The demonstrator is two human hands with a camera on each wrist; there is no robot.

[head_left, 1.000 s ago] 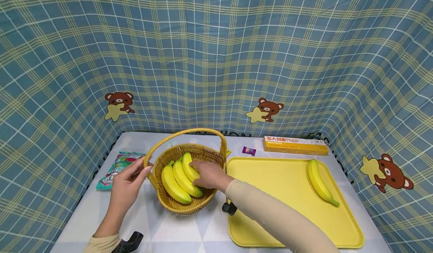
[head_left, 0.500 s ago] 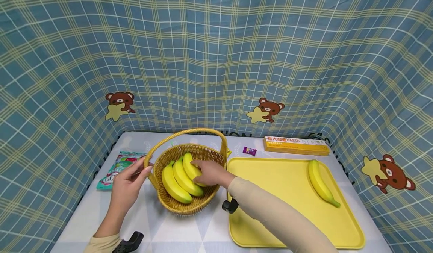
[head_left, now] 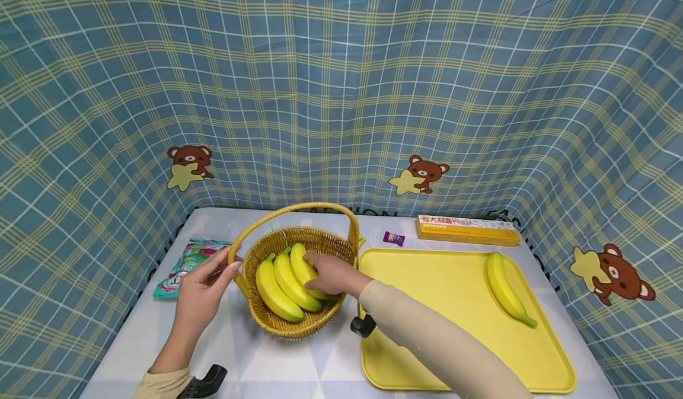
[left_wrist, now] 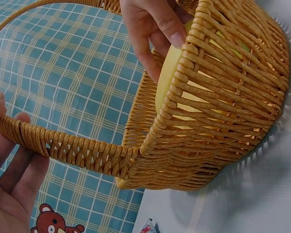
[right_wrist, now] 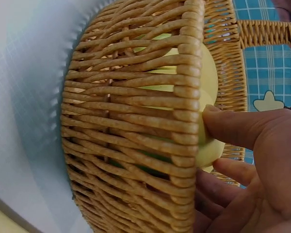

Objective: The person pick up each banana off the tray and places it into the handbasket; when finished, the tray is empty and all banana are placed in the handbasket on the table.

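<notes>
A wicker basket [head_left: 292, 331] with a tall handle [head_left: 288, 207] stands on the table. My left hand [head_left: 200, 289] grips the handle's left side between thumb and fingers, also seen by the left wrist camera. Inside the basket lie three yellow bananas side by side: a left banana [head_left: 274, 292], a middle banana [head_left: 293, 281] and a right banana [head_left: 302, 264]. With thumb and fingers, my right hand [head_left: 333, 273] reaches over the rim and pinches the right banana, partly covering it. In the right wrist view, the thumb presses on a banana [right_wrist: 209, 77] above the wicker rim.
On the right, a yellow tray [head_left: 427, 286] bears another banana [head_left: 507, 289] along its right side. Behind it lie an orange pasta box [head_left: 466, 230] and a small purple packet [head_left: 393, 238]. A teal snack bag [head_left: 184, 271] sits left of the basket. Plaid cloth [head_left: 320, 91] surrounds the table.
The right banana has shifted slightly to the right and toward me with my right hand, and the two others have moved slightly. My left hand stays on the handle; the basket looks still.
</notes>
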